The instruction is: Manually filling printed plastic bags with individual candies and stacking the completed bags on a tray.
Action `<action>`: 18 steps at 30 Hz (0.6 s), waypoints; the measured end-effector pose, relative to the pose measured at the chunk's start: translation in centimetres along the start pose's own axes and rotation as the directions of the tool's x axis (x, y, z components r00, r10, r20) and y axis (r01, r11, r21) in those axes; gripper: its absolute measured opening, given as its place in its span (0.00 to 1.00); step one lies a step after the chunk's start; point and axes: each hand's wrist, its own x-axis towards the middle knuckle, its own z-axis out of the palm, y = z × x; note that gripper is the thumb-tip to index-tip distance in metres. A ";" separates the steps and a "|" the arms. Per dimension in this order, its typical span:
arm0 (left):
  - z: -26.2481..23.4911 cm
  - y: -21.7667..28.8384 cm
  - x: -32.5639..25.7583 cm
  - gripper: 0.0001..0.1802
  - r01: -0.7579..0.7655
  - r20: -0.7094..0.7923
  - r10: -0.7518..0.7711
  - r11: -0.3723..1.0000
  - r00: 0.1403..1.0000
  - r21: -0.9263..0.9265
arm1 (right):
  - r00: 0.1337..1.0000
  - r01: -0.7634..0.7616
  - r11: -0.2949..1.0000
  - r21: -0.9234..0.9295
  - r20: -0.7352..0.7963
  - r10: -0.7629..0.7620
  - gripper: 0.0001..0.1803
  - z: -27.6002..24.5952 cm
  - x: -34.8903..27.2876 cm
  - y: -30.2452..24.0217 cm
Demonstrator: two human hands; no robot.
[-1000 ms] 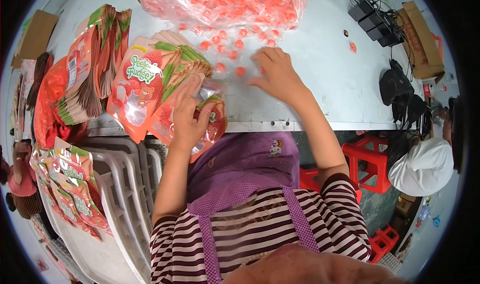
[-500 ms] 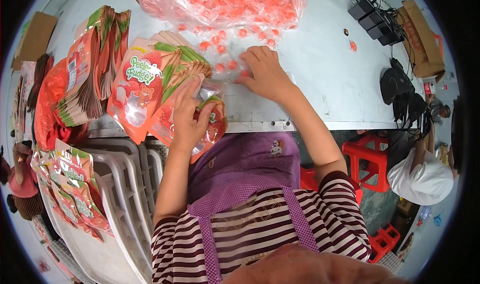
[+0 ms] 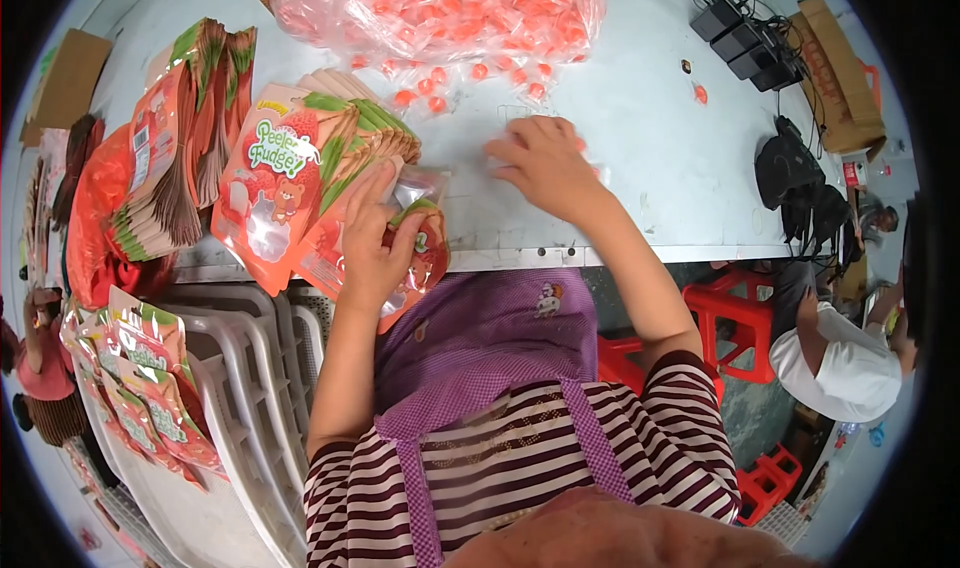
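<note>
Pouch (image 3: 405,253) right at the table edge (image 3: 640,253), mouth held apart by the left hand (image 3: 372,243), fingers clamped on its rim. Right hand (image 3: 545,165) lies curled over loose pink candies (image 3: 470,78) on the white top; whether it has any pinched, I cannot tell. Risk: the pouch hangs half over the lip, so a slack grip could drop it into the lap, and candies could roll off. Room is tight on the left with stacked pouches (image 3: 290,168); the big candy bag (image 3: 440,8) blocks ahead, open table to the right
</note>
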 end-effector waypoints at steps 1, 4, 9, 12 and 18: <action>0.0 0.0 0.0 0.13 0.012 0.003 -0.012 1.000 1.000 0.002 | 0.999 -0.019 1.000 -0.006 -0.027 0.019 0.15 -0.5 -0.9 0.7; 0.0 0.1 0.3 0.13 -0.024 -0.002 0.025 1.000 1.000 0.017 | 0.996 -0.075 0.997 -0.017 -0.057 0.074 0.14 -1.7 -3.0 2.8; 0.0 0.1 0.3 0.13 -0.016 0.004 0.015 1.000 1.000 0.022 | 0.971 -0.143 0.978 -0.154 -0.213 0.108 0.14 -3.4 -3.6 5.8; 0.1 0.1 0.2 0.13 -0.006 0.004 0.006 1.000 1.000 0.026 | 0.935 -0.179 0.982 0.056 -0.300 0.188 0.15 -1.9 -0.6 7.1; 0.2 0.1 0.1 0.12 0.000 0.003 0.000 1.000 1.000 0.009 | 0.947 -0.241 0.970 -0.008 -0.218 0.234 0.19 0.7 3.0 8.1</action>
